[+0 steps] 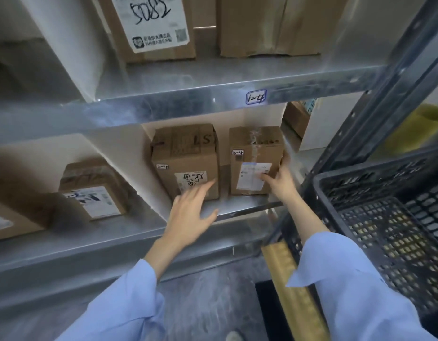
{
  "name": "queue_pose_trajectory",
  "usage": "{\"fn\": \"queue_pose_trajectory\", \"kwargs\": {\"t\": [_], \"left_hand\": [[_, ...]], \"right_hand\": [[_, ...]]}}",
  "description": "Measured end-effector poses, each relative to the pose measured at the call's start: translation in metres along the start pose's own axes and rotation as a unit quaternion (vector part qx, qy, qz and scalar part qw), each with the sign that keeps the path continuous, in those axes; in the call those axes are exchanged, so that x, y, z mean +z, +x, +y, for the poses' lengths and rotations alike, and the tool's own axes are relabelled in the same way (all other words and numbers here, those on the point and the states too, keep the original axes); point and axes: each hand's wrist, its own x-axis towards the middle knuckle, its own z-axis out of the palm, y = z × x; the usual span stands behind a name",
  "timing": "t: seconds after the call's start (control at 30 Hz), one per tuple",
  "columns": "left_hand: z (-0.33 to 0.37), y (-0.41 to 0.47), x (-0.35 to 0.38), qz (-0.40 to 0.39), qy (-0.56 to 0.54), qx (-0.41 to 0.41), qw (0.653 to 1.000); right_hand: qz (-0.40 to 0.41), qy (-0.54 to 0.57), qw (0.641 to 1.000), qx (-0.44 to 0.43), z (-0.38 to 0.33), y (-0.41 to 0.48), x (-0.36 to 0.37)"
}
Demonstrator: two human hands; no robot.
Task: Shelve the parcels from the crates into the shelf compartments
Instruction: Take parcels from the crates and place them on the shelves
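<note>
Two brown cardboard parcels stand side by side on the middle metal shelf (242, 205). My right hand (279, 178) grips the lower right corner of the right parcel (252, 148), thumb on its white label and fingers round its side. My left hand (190, 212) is open with fingers spread, hovering just in front of the left parcel (186, 158), its fingertips near that parcel's label; I cannot tell if they touch. A black plastic crate (385, 217) sits at the right and shows no parcels inside.
Another labelled parcel (92, 193) stands further left on the same shelf. The shelf above, tagged 1-4 (256, 97), holds two larger boxes (151, 28). A dark metal upright (375, 114) runs diagonally at right. A tan padded strip (291, 284) lies by the crate.
</note>
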Motion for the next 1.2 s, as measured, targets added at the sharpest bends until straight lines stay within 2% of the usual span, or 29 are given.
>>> {"fn": "queue_pose_trajectory", "kwargs": {"t": [0.3, 0.47, 0.6, 0.93, 1.07, 1.2], "left_hand": [[-0.003, -0.006, 0.001, -0.011, -0.006, -0.016, 1.000], [-0.001, -0.012, -0.002, -0.005, 0.000, -0.006, 1.000], [0.002, -0.023, -0.010, 0.007, 0.003, 0.002, 1.000], [0.010, -0.042, -0.034, 0.066, 0.019, 0.005, 0.998], [0.012, -0.046, -0.044, 0.105, 0.058, 0.020, 0.993], [0.016, -0.036, -0.056, 0.135, 0.139, 0.013, 0.981]], "right_hand": [[-0.037, -0.009, 0.999, -0.003, -0.002, 0.017, -0.007], [-0.001, -0.034, 0.999, -0.013, -0.003, 0.010, -0.009], [0.015, -0.058, 0.998, 0.015, -0.001, -0.008, -0.008], [0.045, -0.095, 0.994, -0.034, -0.013, -0.066, -0.016], [0.050, -0.181, 0.978, -0.093, -0.025, -0.084, -0.019], [0.073, -0.316, 0.938, -0.124, -0.040, -0.090, -0.023]]}}
